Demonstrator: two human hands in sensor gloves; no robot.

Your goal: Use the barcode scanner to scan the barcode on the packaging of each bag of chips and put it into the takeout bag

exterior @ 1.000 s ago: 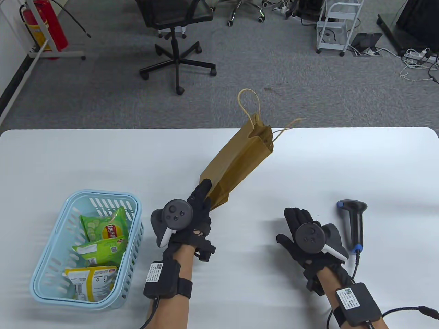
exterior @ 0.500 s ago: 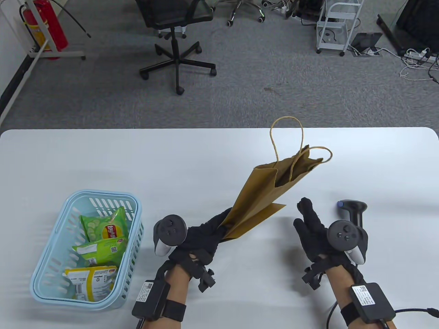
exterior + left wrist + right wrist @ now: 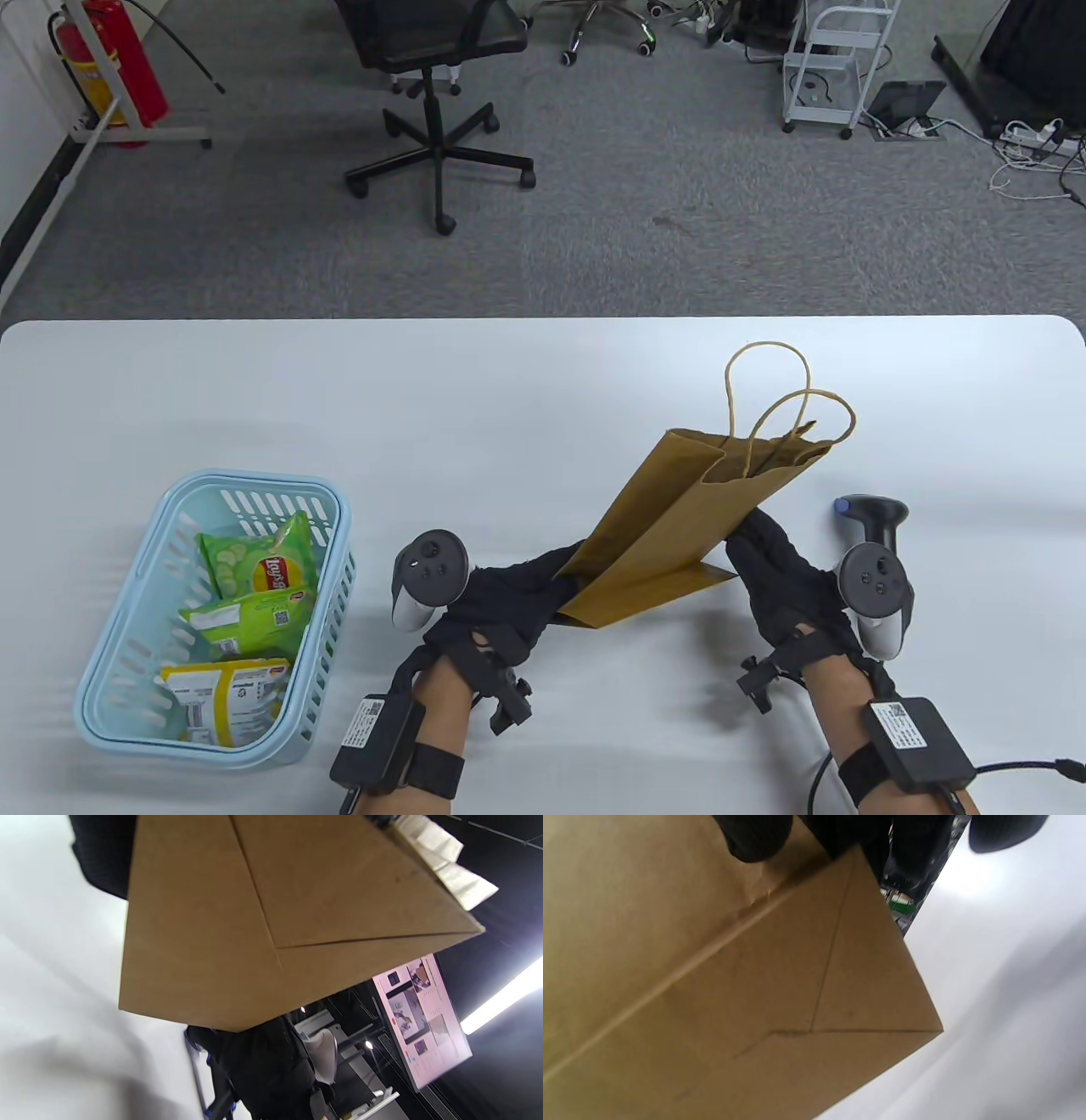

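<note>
A brown paper takeout bag [image 3: 679,518] is held tilted above the table, its mouth and twine handles pointing up and to the right. My left hand [image 3: 509,594] grips the bag's folded bottom end. My right hand [image 3: 780,569] lies with its fingers against the bag's right side; its fingertips [image 3: 755,836] press the paper [image 3: 712,984] while the thumb stays apart. The folded base fills the left wrist view [image 3: 254,921]. The black barcode scanner [image 3: 874,514] lies on the table just behind my right hand. Three chip bags, two green [image 3: 263,564] [image 3: 246,615] and one yellow [image 3: 229,692], lie in the basket.
The light blue plastic basket [image 3: 110,645] stands at the table's front left. The scanner's cable runs toward the front right edge. Beyond the far table edge are an office chair [image 3: 433,51] and a fire extinguisher [image 3: 119,59] on the floor.
The left hand has swung the bag rightward and lower, mouth now toward the right. The right hand has lifted from the table and come against the bag's side.
</note>
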